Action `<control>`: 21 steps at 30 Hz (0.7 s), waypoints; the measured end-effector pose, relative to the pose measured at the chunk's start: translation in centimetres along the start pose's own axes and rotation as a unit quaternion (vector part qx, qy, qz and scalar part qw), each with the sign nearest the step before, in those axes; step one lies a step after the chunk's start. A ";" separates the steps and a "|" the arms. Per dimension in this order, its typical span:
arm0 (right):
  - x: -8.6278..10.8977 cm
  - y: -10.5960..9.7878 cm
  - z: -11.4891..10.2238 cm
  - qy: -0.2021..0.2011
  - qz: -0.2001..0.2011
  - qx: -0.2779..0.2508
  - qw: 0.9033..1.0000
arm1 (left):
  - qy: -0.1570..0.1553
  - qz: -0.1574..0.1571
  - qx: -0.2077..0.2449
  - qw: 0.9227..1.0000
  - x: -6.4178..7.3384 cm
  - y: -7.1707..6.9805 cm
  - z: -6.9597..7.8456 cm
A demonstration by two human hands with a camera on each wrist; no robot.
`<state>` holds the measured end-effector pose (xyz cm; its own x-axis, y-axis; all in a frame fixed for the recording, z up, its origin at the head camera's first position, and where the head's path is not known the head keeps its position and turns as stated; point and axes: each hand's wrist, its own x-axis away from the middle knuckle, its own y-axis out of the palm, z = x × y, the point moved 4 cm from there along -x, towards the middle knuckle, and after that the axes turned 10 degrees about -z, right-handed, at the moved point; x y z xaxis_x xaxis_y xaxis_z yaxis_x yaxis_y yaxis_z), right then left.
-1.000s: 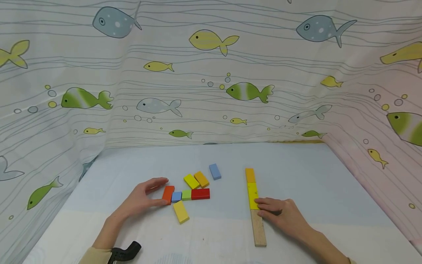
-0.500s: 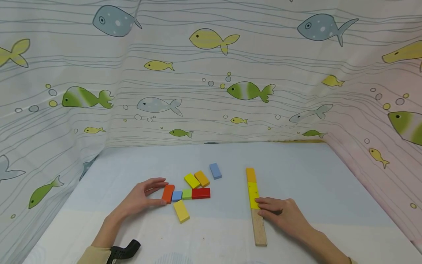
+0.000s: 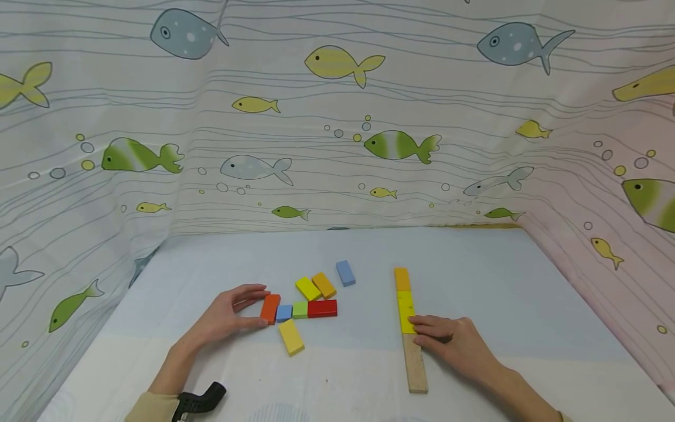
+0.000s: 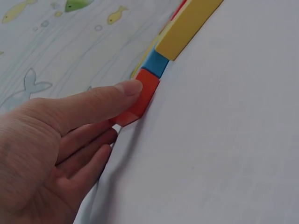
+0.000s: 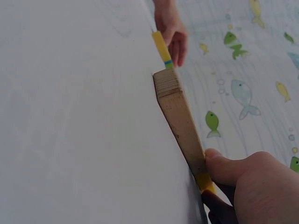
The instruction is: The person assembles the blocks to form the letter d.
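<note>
My left hand pinches an orange-red block between thumb and fingers, at the left end of a short row. Beside that block come a small blue block, a green block and a red block. On the right, a longer line runs away from me: a plain wooden block nearest, then a yellow block, then an orange one. My right hand touches this line from its right side, fingertips at the yellow block and thumb where yellow meets wood.
A pale yellow block lies in front of the short row. Behind it are a bright yellow block, a light orange one and a light blue one. Fish-printed cloth hangs around the table.
</note>
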<state>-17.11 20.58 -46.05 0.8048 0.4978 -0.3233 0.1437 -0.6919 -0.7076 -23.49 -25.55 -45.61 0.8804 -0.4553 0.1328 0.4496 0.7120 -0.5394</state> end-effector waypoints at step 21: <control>0.1 0.1 0.2 0.024 -0.009 0.012 1.000 | -0.001 0.008 0.013 1.000 0.1 -0.1 0.2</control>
<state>-17.16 20.70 -46.26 0.8288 0.4842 -0.2804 0.1447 -0.6696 -0.7285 -23.38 -25.57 -45.38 0.8875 -0.4430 0.1273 0.4401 0.7324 -0.5195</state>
